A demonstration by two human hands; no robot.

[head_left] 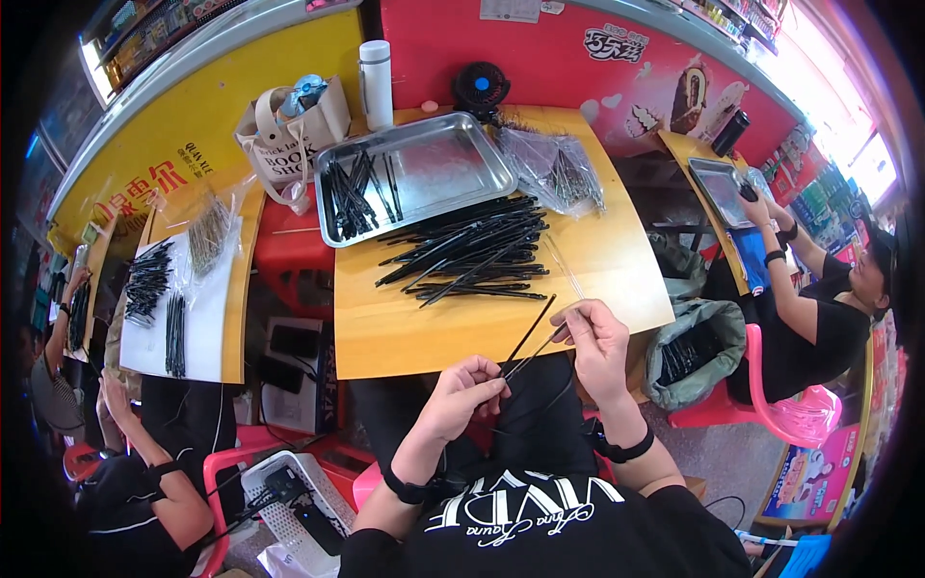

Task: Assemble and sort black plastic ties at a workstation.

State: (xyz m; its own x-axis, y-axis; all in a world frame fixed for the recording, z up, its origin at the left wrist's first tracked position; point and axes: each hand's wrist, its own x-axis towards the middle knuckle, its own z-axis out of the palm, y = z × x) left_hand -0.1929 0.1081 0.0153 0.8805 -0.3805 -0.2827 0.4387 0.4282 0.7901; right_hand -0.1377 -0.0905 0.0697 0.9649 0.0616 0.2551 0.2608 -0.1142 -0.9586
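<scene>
My left hand (461, 397) pinches the lower end of a thin black strip (530, 329) just off the table's front edge. The strip slants up to the right. My right hand (599, 349) is closed at the fingertips on a thin wire-like piece (537, 356), which runs down to the left fingertips. Whether the wire joins the strip there is hidden. Beyond my hands, a loose pile of black strips (472, 252) lies on the wooden table (395, 332). Behind it, a metal tray (438, 164) holds more black strips (352, 197) on its left side.
A clear plastic bag of thin wire pieces (564, 173) lies right of the tray. At the back stand a canvas bag (294, 135), a white bottle (376, 87) and a small black fan (480, 89). People work at tables on both sides. A green sack (694, 352) stands right.
</scene>
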